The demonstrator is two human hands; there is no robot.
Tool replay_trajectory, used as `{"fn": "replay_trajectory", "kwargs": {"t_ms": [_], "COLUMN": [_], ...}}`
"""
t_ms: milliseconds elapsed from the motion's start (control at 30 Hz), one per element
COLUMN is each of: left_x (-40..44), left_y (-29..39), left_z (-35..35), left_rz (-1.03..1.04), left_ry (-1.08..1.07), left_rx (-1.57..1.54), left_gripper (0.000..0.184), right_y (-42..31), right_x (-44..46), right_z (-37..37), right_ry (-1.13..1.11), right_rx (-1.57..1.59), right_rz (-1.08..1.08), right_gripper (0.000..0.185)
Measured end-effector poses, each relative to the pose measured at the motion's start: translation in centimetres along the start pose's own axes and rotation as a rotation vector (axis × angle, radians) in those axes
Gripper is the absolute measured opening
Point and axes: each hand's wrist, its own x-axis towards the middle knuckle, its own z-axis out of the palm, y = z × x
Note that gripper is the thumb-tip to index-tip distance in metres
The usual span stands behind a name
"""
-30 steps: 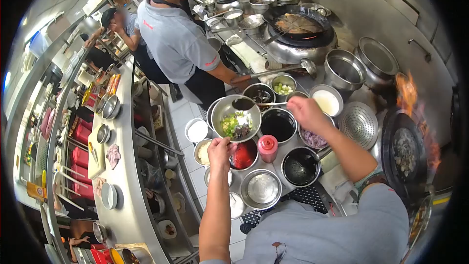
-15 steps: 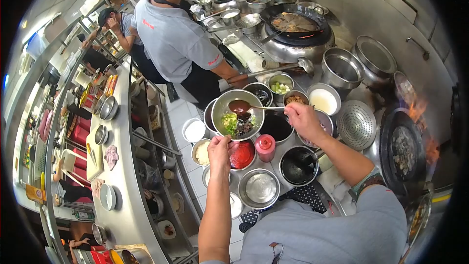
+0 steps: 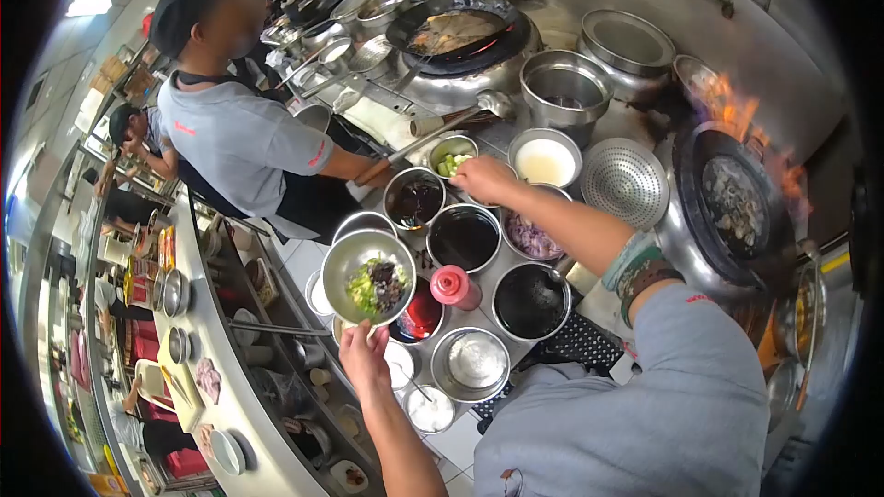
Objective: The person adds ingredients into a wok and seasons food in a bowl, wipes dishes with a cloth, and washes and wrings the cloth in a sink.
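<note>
The left hand [image 3: 365, 355] pinches the rim of the metal bowl [image 3: 341, 267], left of the red bottle [image 3: 451, 286]; chopped greens [image 3: 365, 289] and dark bits [image 3: 392, 286] are in, seemingly unmixed; the right hand [image 3: 485, 180], half-curled by the small pot [image 3: 434, 155], shows no clear hold.

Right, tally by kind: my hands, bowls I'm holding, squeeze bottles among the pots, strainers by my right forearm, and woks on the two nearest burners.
Left hand and right hand: 2
Metal bowl: 1
Squeeze bottle: 1
Perforated strainer: 1
Woks: 2
Total: 7
</note>
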Motion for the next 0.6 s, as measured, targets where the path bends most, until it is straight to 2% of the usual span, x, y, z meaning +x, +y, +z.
{"fn": "replay_trajectory", "kwargs": {"t_ms": [33, 67, 100, 167, 533, 600], "left_x": [-0.7, -1.3, -1.9, -2.8, -4.9, -5.1], "left_y": [0.3, 0.4, 0.6, 0.9, 1.3, 1.3], "left_z": [-0.3, -0.5, -0.7, -0.9, -0.7, -0.8], "left_rz": [0.008, 0.023, 0.020, 0.036, 0.053, 0.058], "left_ry": [0.016, 0.032, 0.030, 0.049, 0.037, 0.044], "left_rx": [0.005, -0.011, -0.005, 0.005, 0.008, 0.013], "left_gripper": [0.011, 0.013, 0.013, 0.014, 0.015, 0.015], "right_y": [0.8, 1.7, 2.2, 2.8, 3.6, 2.6], "right_x": [-0.3, -0.2, -0.4, -0.2, 0.5, -0.1], "right_z": [-1.0, -1.6, -1.5, -1.4, -1.4, -3.7], "right_ry": [0.106, -0.013, -0.014, -0.231, -0.273, -0.289], "right_rx": [-0.251, -0.366, -0.362, -0.525, -0.524, -0.509], "right_rz": [-0.065, -0.048, -0.042, -0.019, 0.019, -0.010], "right_gripper": [0.028, 0.020, 0.020, 0.021, 0.021, 0.019]}}
